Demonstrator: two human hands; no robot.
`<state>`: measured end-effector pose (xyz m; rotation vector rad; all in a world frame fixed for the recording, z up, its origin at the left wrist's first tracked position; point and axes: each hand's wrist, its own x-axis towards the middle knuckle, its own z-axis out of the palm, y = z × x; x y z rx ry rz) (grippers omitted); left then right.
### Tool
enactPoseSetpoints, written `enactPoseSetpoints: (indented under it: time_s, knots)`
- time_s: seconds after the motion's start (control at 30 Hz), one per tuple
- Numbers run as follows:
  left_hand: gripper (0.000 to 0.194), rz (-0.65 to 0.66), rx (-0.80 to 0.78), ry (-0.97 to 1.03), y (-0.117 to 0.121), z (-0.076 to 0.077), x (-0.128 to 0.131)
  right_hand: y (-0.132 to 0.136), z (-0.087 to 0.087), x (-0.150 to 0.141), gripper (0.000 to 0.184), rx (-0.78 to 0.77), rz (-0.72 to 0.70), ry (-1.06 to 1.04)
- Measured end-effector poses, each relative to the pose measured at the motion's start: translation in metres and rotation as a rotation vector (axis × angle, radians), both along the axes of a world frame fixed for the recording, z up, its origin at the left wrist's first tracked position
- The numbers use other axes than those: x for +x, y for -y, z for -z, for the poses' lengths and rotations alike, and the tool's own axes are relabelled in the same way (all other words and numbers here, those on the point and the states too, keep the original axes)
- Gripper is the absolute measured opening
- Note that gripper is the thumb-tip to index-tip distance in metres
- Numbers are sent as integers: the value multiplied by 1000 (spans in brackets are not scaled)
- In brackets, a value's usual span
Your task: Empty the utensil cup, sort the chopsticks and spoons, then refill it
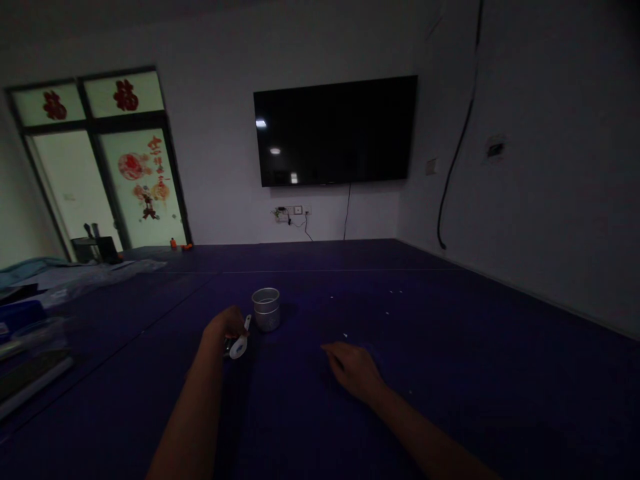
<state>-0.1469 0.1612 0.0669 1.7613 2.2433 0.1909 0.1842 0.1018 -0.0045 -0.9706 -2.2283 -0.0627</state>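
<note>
Though dull, silvery cylindrical cup (267, 312) beside round-ended white utensil (239, 349)

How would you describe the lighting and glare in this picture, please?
Head view: dim overall, with the purple table dark toward the bottom; head view: bright reflections on the television screen; head view: left hand and right hand underlit, finger detail hard to see.

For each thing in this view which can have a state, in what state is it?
left hand: closed on white spoon
white spoon: held, round end low
right hand: fingers bent, nothing visible held
cup: upright, lidless, contents hidden
television: screen dark
white bits: scattered on table
black cable: hanging down
</note>
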Motion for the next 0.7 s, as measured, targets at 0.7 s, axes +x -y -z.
enactPoseSetpoints:
  time_s: [0.7]
  knots:
    - [23, 45, 476, 69, 27, -76, 31, -4, -3, 5, 38, 103, 249, -6]
